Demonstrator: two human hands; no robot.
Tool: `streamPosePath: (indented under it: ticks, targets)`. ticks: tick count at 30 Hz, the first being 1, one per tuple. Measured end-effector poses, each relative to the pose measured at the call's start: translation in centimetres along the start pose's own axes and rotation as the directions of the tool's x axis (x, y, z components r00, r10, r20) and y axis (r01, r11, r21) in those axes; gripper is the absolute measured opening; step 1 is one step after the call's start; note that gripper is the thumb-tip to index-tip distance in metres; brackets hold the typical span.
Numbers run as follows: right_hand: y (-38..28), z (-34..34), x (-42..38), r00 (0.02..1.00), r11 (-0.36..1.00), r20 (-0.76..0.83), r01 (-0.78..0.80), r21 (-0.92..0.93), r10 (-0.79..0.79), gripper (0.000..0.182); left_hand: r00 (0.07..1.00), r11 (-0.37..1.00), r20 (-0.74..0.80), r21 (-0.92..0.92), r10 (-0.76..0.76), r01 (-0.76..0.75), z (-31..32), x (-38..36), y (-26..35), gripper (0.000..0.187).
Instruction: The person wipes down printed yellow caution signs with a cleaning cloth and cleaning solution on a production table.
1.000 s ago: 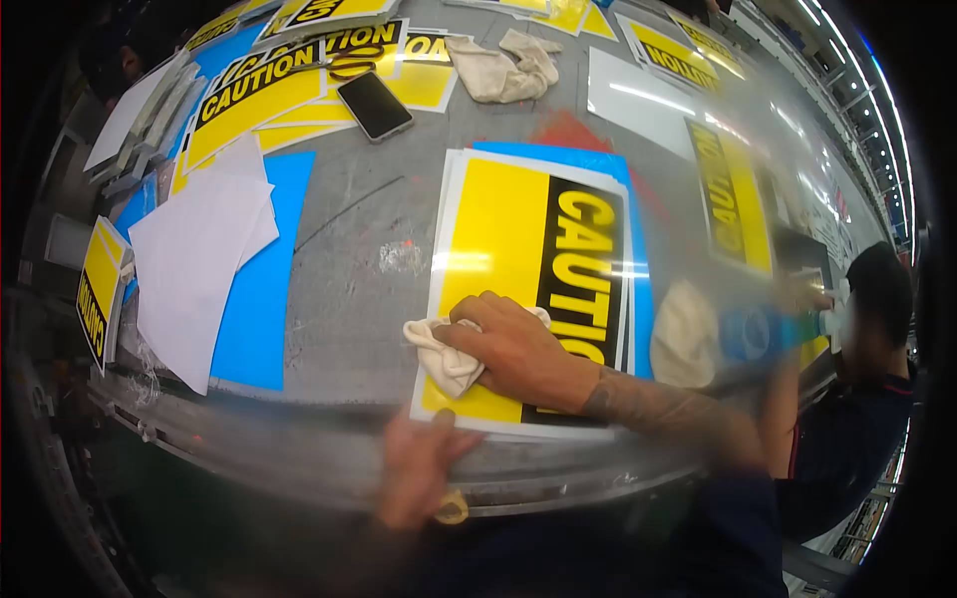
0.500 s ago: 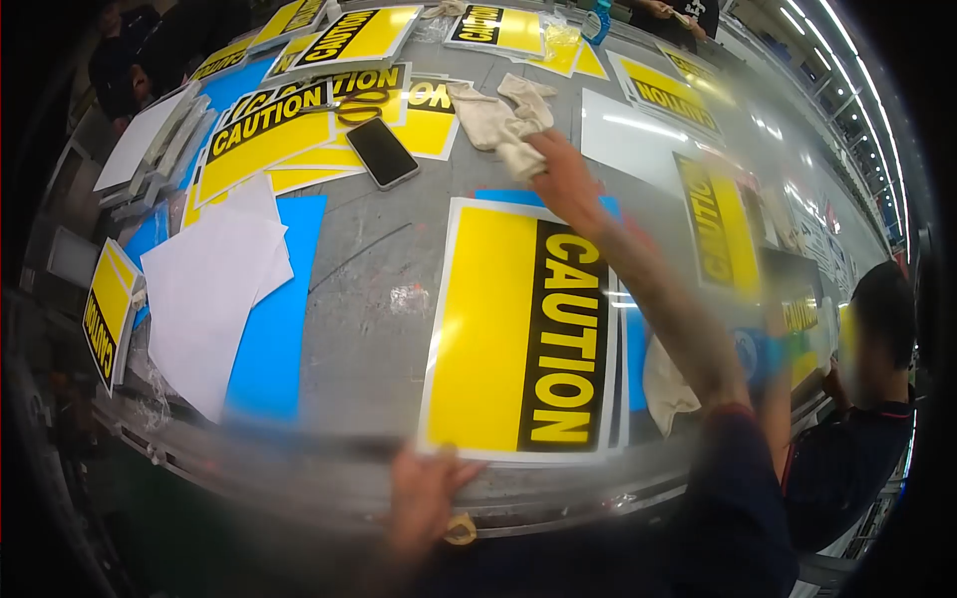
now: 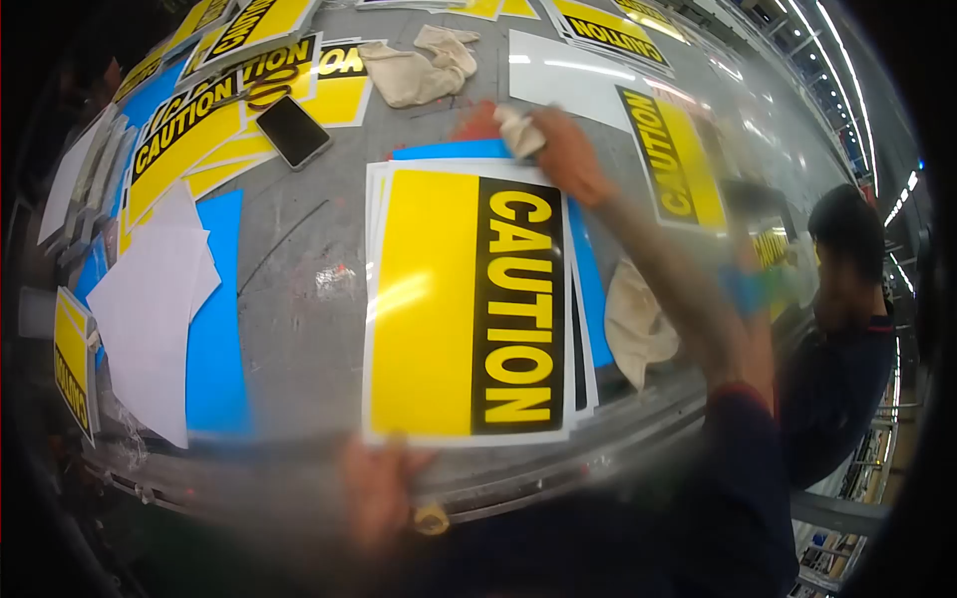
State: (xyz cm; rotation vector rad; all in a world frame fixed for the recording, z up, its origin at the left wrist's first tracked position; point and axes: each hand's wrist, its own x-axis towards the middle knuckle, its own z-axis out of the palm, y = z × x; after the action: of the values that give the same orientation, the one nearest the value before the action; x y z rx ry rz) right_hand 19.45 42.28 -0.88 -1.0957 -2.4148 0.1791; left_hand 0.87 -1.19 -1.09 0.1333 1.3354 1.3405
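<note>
The right hand's (image 3: 570, 157) grip is closed round a bunched cloth (image 3: 520, 133), seemingly bunched for wiping, just beyond the stacked caution signs (image 3: 429, 309), while the blurred left hand (image 3: 379, 488), its grip unclear, is at their near edge, perhaps to steady them.

Overhead strip lights leave glare on glossy sheets; fisheye edges darken, and lower areas blur.

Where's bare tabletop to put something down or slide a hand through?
Main patch: scuffed gray tabletop between the left blue sheet and central CAUTION sign, running up between phone and upper cloth. Crowded: upper-left signs; right of the stack, by the lower cloth and beneath the right hand.
</note>
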Motion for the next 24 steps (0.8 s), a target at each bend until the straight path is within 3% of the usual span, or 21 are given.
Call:
streamPosePath:
  ticks: [3, 4, 5, 6, 7, 10, 11, 13, 14, 15, 16, 19, 20, 21, 23, 24]
  targets:
    - [-3.5, -2.0, -4.1, 0.988, 0.926, 0.053, -0.154, 0.345, 0.144, 0.035, 0.999, 0.998, -0.014, -0.063, -0.03, 0.029, -0.2, 0.2, -0.2, 0.031]
    - [-6.3, -1.7, -8.1, 0.974, 0.931, 0.207, -0.16, 0.328, 0.094, 0.035, 0.998, 0.999, -0.048, -0.023, -0.042, 0.041, 0.1, 0.3, -0.1, 0.033]
    - [-9.3, -1.2, -12.1, 0.975, 0.927, 0.127, 0.129, 0.352, -0.184, 0.036, 0.996, 0.998, -0.069, -0.032, -0.051, 0.049, 0.0, 0.0, -0.2, 0.033]
    - [-12.7, -2.0, -14.7, 0.895, 0.869, 0.212, 0.286, 0.403, -0.393, 0.032, 0.996, 0.998, -0.078, -0.038, -0.052, 0.049, 0.1, 0.0, -0.3, 0.034]
    - [-14.8, -1.4, -18.0, 0.711, 0.903, 0.56, 0.369, 0.217, -0.425, 0.029, 0.995, 0.998, -0.086, -0.045, -0.05, 0.046, 0.1, 0.0, -0.4, 0.034]
    - [-13.4, -0.5, -18.5, 0.801, 0.871, 0.345, 0.428, 0.242, -0.489, 0.024, 0.997, 0.999, -0.061, 0.013, -0.037, 0.038, 0.4, -0.1, 0.0, 0.035]
    - [-10.5, 1.2, -16.1, 0.914, 0.927, 0.222, 0.286, 0.241, -0.34, 0.027, 0.997, 0.998, -0.058, 0.046, -0.05, 0.052, 0.5, -0.3, 0.2, 0.035]
    - [-4.5, 1.4, -10.2, 0.996, 0.989, 0.046, 0.071, 0.127, -0.077, 0.035, 0.994, 0.983, -0.088, 0.168, -0.06, 0.074, 0.5, 0.0, 0.8, 0.037]
    - [-0.1, 1.6, -7.3, 0.986, 0.99, -0.092, 0.142, -0.007, -0.142, 0.036, 0.995, 0.99, -0.08, 0.125, -0.058, 0.068, 0.3, 0.1, 0.8, 0.038]
    - [0.6, -0.5, -5.0, 1.0, 1.0, -0.025, 0.0, -0.007, 0.0, 0.037, 0.996, 0.996, -0.074, 0.071, -0.052, 0.057, 0.3, 0.1, 0.4, 0.038]
    - [0.9, -1.5, -4.0, 0.998, 1.0, -0.056, -0.014, -0.001, 0.014, 0.037, 0.999, 1.0, -0.042, 0.005, -0.002, 0.002, 0.2, 0.2, -0.1, 0.039]
    - [-5.1, -3.3, -10.1, 0.99, 0.983, 0.038, 0.128, 0.135, -0.134, 0.035, 0.998, 0.998, -0.057, 0.056, -0.037, 0.04, 0.8, -0.2, 0.8, 0.039]
    - [-8.8, -3.9, -14.0, 0.965, 0.952, 0.22, 0.074, 0.298, -0.144, 0.035, 0.997, 0.998, -0.065, 0.043, -0.042, 0.044, 0.7, -0.3, 0.7, 0.039]
    - [-11.7, -3.3, -17.2, 0.909, 0.917, 0.249, 0.252, 0.31, -0.334, 0.028, 0.997, 0.999, -0.063, 0.033, -0.039, 0.042, 0.7, -0.3, 0.7, 0.039]
    - [-15.0, -4.9, -21.6, 0.748, 0.802, 0.34, 0.416, 0.429, -0.57, 0.029, 0.998, 0.997, -0.062, 0.066, -0.026, 0.031, 0.7, 0.0, 0.5, 0.039]
    - [-13.7, -3.7, -21.9, 0.775, 0.81, 0.303, 0.423, 0.406, -0.555, 0.033, 0.997, 0.994, -0.07, 0.106, -0.018, 0.026, 0.7, 0.0, 0.3, 0.038]
